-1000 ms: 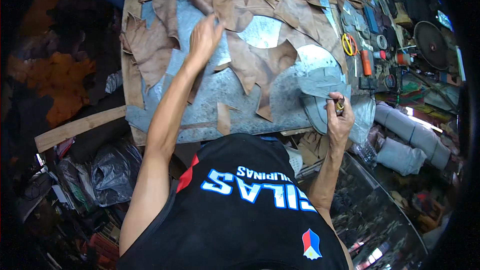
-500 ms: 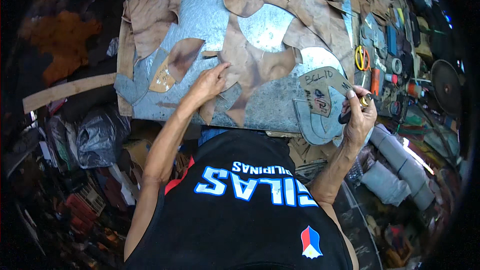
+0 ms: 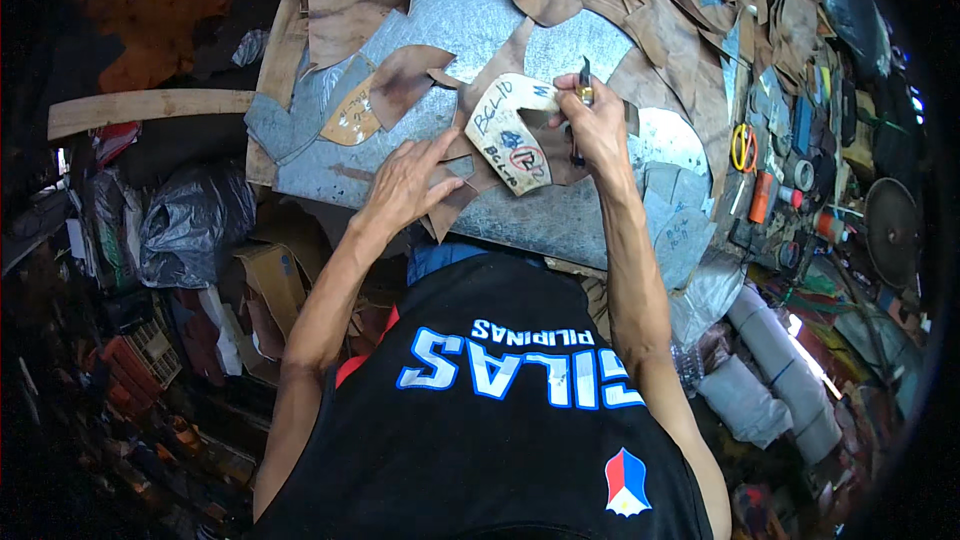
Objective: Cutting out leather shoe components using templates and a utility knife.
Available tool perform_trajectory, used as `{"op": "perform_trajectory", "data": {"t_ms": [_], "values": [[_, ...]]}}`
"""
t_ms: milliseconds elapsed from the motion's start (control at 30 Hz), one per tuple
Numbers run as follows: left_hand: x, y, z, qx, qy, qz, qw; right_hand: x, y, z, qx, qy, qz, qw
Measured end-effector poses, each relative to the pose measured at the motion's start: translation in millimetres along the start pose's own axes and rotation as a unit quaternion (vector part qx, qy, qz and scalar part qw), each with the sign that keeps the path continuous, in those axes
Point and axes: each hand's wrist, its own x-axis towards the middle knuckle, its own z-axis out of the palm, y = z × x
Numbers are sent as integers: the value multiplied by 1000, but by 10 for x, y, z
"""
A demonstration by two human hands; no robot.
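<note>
Left hand (image 3: 405, 185) is open, with fingers spread, at the edge of the brown leather piece (image 3: 506, 57), just beside the whitish template (image 3: 495, 132). Right hand (image 3: 598, 132) grips a knife-like tool (image 3: 586, 94); whether it also pinches the template, I cannot tell from my remote place. The template is over the leather piece, on the metal tabletop (image 3: 465, 5).

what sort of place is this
Likely a leather workshop: cut brown leather pieces lie over the table, and the right hand holds a knife-like tool beside a pale, marked template.
</note>
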Motion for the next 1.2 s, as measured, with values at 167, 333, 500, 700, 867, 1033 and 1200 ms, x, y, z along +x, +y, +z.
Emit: {"op": "perform_trajectory", "data": {"t_ms": [167,333,500,700,867,1033,1200], "values": [[-160,-86,43,49,19,25,998,167,-152,-17,53,15,4,998],[-150,-50,0,48,39,-29,998,-304,245,94,190,-20,108,976],[135,44,5,-39,115,6,993,-904,725,503,396,-36,256,881],[371,48,115,29,86,52,994,-1063,682,750,356,-77,287,886],[404,-108,80,45,52,65,996,-1201,716,607,177,-161,246,939],[455,-167,18,68,82,65,992,-948,687,233,-161,46,-82,983],[430,-174,174,110,43,79,990,-764,410,183,-376,-27,6,926]]}}
